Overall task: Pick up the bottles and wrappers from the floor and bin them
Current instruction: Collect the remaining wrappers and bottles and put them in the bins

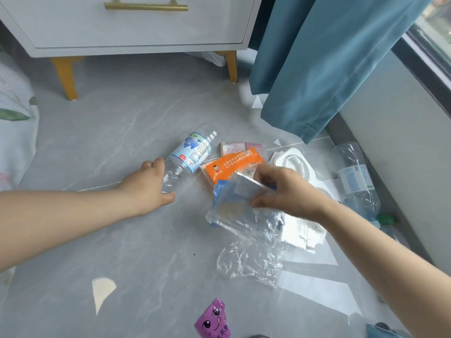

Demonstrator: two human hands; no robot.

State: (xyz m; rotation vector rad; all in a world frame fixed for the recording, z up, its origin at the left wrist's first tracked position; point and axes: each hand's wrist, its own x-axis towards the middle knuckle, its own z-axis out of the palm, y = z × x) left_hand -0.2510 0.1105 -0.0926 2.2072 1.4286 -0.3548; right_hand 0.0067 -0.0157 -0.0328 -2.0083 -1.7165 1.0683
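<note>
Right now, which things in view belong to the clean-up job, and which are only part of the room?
To bin: water bottle in left hand; blue-edged clear bag in right hand; orange wrapper; purple wrapper; crumpled clear film; crushed bottle by the wall.
Leave: nightstand; blue curtain; floral bedding.

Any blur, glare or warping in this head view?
Head view: the right hand and the clear blue-edged wrapper it pinches are motion-blurred; the left hand gripping the clear labelled plastic bottle is sharper; sun patches glare on the grey floor; the white drawer cabinet looks bowed.
</note>
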